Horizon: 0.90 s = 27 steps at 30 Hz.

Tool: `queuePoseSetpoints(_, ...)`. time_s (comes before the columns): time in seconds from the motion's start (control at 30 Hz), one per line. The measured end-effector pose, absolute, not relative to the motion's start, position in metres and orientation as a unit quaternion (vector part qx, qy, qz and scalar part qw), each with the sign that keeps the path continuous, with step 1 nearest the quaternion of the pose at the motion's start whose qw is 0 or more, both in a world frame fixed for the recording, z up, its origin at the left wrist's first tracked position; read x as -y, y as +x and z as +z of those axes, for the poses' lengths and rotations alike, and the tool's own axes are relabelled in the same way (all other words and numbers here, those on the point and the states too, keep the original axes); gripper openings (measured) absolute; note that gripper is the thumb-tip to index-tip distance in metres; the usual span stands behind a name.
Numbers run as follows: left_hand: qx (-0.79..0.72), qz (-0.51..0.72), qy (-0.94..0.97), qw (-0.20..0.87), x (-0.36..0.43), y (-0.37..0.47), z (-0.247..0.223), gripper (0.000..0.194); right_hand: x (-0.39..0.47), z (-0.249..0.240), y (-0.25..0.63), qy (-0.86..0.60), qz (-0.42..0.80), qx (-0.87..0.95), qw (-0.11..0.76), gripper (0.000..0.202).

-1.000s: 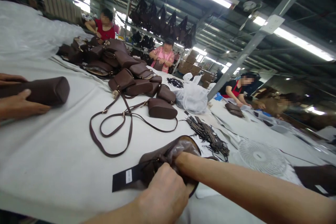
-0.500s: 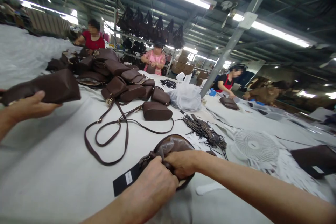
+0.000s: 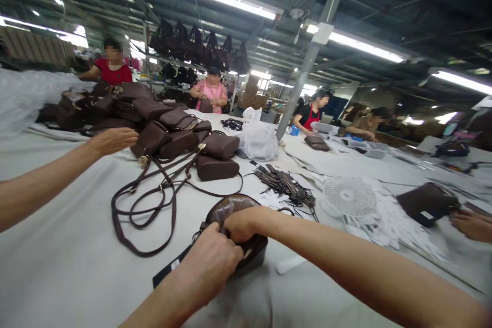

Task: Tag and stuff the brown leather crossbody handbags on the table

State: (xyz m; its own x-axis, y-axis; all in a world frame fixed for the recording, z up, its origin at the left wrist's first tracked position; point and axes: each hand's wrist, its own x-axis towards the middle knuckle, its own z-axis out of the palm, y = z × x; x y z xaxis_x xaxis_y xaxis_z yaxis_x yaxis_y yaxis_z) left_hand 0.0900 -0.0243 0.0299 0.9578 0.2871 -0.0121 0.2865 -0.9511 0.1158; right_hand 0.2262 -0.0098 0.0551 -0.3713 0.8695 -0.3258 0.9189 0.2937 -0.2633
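A dark brown bag (image 3: pixel 251 261) stands upright on the pale table covering near the bottom centre, its top open. At its left rim my left hand (image 3: pixel 217 253) is closed, pinching the edge. My right hand (image 3: pixel 244 223) reaches into the opening with its fingers bent down; the fingertips and anything they hold are hidden. Out from under my left wrist sticks a black tag (image 3: pixel 169 269) with a white label. Beyond the bag lie long brown straps (image 3: pixel 175 205) in loops.
A co-worker's hand (image 3: pixel 115 141) reaches in from the left beside a heap of brown bags (image 3: pixel 142 107). Black tags (image 3: pixel 284 184), a white fan (image 3: pixel 349 196) and white slips (image 3: pixel 400 220) lie right. Another person's hand (image 3: pixel 471 223) touches a bag (image 3: pixel 426 202) at far right.
The co-worker's hand on the left has let go of a bag, and one more bag rests on the pile's near end. A hand has appeared at far right. The view has shifted right.
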Motion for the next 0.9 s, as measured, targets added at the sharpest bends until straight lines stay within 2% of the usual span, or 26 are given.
queuePoseSetpoints(0.03, -0.151, 0.006, 0.986, 0.072, 0.023, 0.086, 0.034, 0.002, 0.015, 0.069, 0.230, 0.550, -0.208, -0.805, 0.081, 0.005)
queuePoseSetpoints(0.1, -0.150, 0.030, 0.983, 0.104, 0.022, 0.078, 0.040, 0.009, 0.031, 0.100, 0.241, 0.534, -0.208, -0.813, 0.100, 0.007)
queuePoseSetpoints(0.23, -0.133, 0.135, 0.966, 0.174, 0.019, 0.071, 0.052, 0.014, 0.075, 0.135, 0.272, 0.644, -0.071, -0.761, 0.005, 0.017)
queuePoseSetpoints(0.4, -0.160, 0.230, 0.952, 0.123, 0.007, 0.087, 0.047, 0.021, 0.113, 0.109, 0.287, 0.724, -0.034, -0.687, 0.041, 0.015)
queuePoseSetpoints(0.47, -0.158, 0.238, 0.950, 0.130, 0.003, 0.093, 0.038, 0.019, 0.118, 0.100, 0.286, 0.725, -0.014, -0.684, 0.078, 0.018)
queuePoseSetpoints(0.57, -0.165, 0.291, 0.927, 0.170, 0.002, 0.097, 0.026, 0.014, 0.117, 0.103, 0.282, 0.708, -0.002, -0.699, 0.102, 0.012)
queuePoseSetpoints(0.63, -0.173, 0.332, 0.904, 0.206, 0.002, 0.098, 0.021, 0.011, 0.111, 0.112, 0.278, 0.694, -0.058, -0.717, 0.046, 0.011)
queuePoseSetpoints(0.73, -0.169, 0.359, 0.882, 0.253, 0.004, 0.102, 0.021, 0.027, 0.094, 0.123, 0.269, 0.627, -0.209, -0.735, -0.150, 0.014)
queuePoseSetpoints(0.8, -0.173, 0.365, 0.869, 0.287, 0.005, 0.105, 0.022, 0.023, 0.081, 0.123, 0.262, 0.573, -0.300, -0.721, -0.249, 0.025)
queuePoseSetpoints(0.87, -0.190, 0.376, 0.847, 0.323, 0.006, 0.107, 0.022, 0.014, 0.073, 0.117, 0.259, 0.528, -0.377, -0.698, -0.301, 0.033)
queuePoseSetpoints(0.9, -0.201, 0.382, 0.837, 0.337, 0.006, 0.107, 0.022, 0.018, 0.072, 0.112, 0.260, 0.508, -0.408, -0.686, -0.324, 0.034)
